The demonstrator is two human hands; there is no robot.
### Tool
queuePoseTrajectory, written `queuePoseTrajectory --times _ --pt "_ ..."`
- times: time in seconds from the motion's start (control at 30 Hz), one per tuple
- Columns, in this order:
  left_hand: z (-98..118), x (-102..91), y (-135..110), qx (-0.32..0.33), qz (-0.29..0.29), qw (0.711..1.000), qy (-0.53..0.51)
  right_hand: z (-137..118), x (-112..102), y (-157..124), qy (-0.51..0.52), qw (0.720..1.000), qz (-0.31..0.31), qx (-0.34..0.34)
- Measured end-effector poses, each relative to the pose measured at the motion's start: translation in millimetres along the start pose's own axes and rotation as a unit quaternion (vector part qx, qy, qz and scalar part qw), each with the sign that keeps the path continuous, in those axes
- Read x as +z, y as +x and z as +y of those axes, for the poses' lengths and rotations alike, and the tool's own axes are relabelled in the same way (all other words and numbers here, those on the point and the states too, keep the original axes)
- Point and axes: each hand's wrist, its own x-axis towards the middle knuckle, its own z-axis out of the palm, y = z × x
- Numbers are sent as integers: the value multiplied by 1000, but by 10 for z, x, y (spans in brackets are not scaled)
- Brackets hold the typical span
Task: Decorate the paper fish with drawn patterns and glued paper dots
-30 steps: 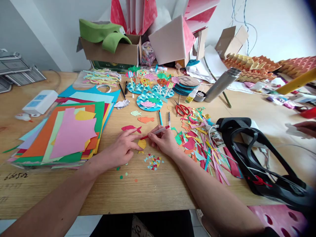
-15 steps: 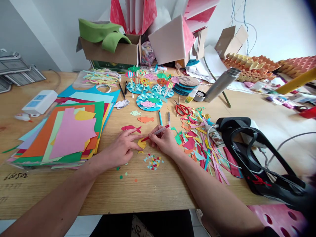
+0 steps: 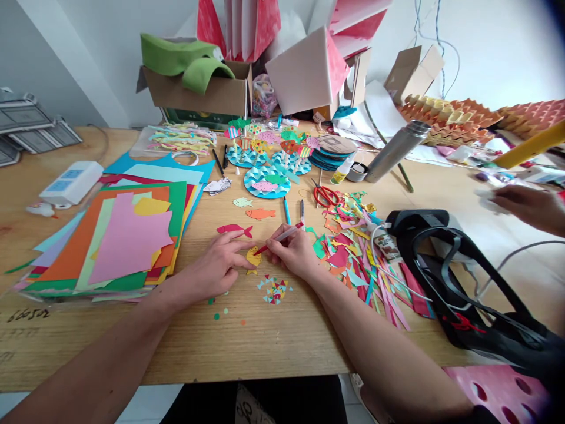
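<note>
My right hand (image 3: 291, 250) is closed around a red pen (image 3: 285, 234), its tip at a small yellow paper fish (image 3: 253, 259) marked with lines. My left hand (image 3: 225, 259) lies with fingers spread, fingertips at the left side of that fish. Just above it is a dark pink paper fish (image 3: 235, 228), close to my left fingers. Farther up lie an orange paper fish (image 3: 260, 213) and a pale green spotted one (image 3: 242, 202). A pile of tiny paper triangles (image 3: 276, 290) sits below the yellow fish.
Coloured paper sheets (image 3: 128, 241) are stacked at left. Paper scraps (image 3: 353, 241), red-handled scissors (image 3: 325, 195) and a black headset-like frame (image 3: 459, 277) are at right. Blue wave-decorated discs (image 3: 267, 184) stand behind. Another person's hand (image 3: 529, 206) holds something whitish at far right.
Another person's hand has come into view at the far right. My hands stay in nearly the same place, the pen tip still at the yellow fish.
</note>
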Motion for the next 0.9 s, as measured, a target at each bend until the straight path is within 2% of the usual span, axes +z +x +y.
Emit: queuePoseTrajectory --times 0.9 --pt "18 -12 13 1 7 1000 2 -37 1 -7 -2 1000 7 13"
